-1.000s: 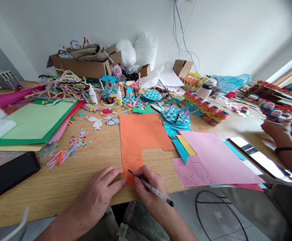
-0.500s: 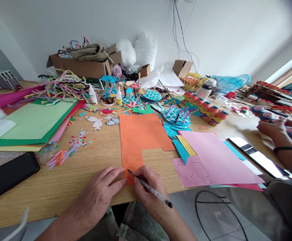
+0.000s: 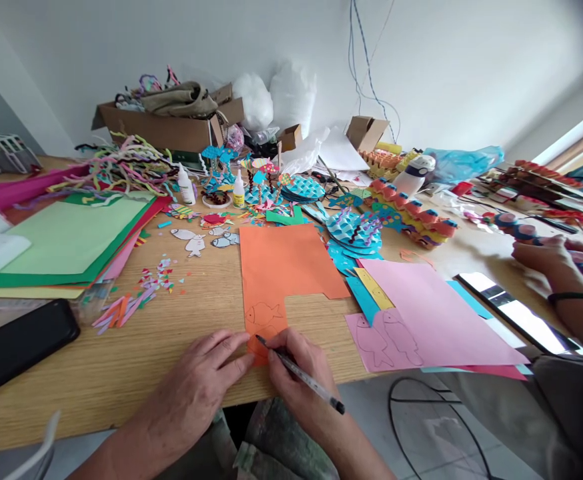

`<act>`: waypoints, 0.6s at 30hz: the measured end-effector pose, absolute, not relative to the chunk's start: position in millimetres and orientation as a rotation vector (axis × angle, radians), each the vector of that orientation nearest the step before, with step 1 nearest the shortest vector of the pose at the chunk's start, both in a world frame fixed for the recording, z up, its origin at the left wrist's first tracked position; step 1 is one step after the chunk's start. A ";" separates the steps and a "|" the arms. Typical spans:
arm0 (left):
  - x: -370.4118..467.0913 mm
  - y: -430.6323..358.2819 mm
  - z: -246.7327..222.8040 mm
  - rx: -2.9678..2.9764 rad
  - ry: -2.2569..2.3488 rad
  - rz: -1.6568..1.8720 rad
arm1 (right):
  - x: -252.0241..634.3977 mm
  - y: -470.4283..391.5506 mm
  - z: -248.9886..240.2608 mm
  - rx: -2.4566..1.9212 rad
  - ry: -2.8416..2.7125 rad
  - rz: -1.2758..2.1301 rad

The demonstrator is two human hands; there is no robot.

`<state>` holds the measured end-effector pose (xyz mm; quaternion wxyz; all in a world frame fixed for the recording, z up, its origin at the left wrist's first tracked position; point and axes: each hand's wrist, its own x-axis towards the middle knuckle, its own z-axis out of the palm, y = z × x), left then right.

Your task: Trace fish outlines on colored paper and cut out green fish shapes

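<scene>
A black-capped clear pen [image 3: 309, 380] is gripped in my right hand [image 3: 299, 373], its tip on the narrow strip of an orange paper sheet [image 3: 286, 260]. A fish outline [image 3: 264, 315] is drawn on that strip, with a second drawing below it partly hidden by my fingers. My left hand [image 3: 201, 373] lies flat at the strip's left edge, fingers stretched out and holding nothing. To the right is a pink sheet [image 3: 431, 313] with two fish outlines drawn on its lower left part. Several white and grey cut-out paper fish [image 3: 195, 245] lie beyond the orange sheet's left corner.
A black phone [image 3: 26, 347] lies at the left, near stacked coloured paper [image 3: 71, 240]. Paper scraps [image 3: 156, 283], glue bottles [image 3: 186, 185] and blue paper crafts [image 3: 354, 233] spread behind. At the right, another person's hands [image 3: 546, 257] hold an egg-carton strip.
The view has shifted very slightly. Both hands stay almost in place, the pen tip still on the orange strip.
</scene>
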<state>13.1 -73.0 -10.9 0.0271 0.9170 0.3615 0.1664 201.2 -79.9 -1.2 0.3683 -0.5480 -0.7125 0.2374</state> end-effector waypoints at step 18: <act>13.7 -72.5 -17.1 2.854 1.145 0.602 | 208.1 -84.4 -3.6 -1.364 -1.787 0.719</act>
